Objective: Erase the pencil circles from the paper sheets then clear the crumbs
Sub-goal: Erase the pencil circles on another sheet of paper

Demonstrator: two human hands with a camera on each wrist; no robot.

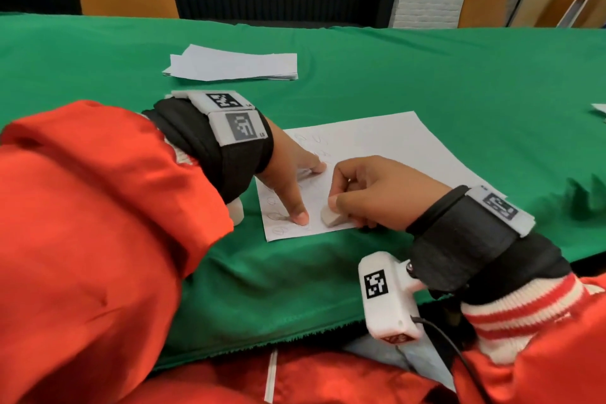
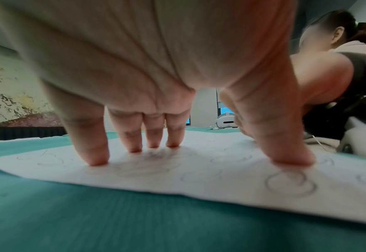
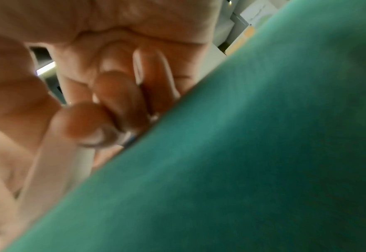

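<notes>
Pencil circles [image 1: 277,216] lie faint on a white paper sheet [image 1: 377,147] spread on the green tablecloth [image 1: 459,75], and the nearest of them sit right at the tips of the person's fingers. The left hand [image 1: 288,170] rests on the sheet with its fingers spread and straight: in the left wrist view the fingertips [image 2: 97,160] press down on the paper, the thumb well apart from the other four, and one plain circle [image 2: 290,184] is drawn just in front of the thumb tip. More rings show beside and between the planted fingers, some only faintly. The right hand [image 1: 370,190] is curled round a pale eraser [image 1: 331,216], thumb and fingers pinching its upper part while its lower end touches the sheet close to the near edge, just beside the left thumb tip. In the right wrist view the fingers [image 3: 117,95] are bent in tight against the palm, but the picture is too blurred to show the eraser clearly; green cloth fills the rest of it. Whether any crumbs lie on the paper cannot be told.

Beyond the left hand's fingers, well apart from them, a loose stack of papers [image 1: 232,65] lies on the cloth. Both wrists carry black bands with white marker blocks [image 1: 239,128], and the sleeves [image 1: 98,207] are orange-red.
</notes>
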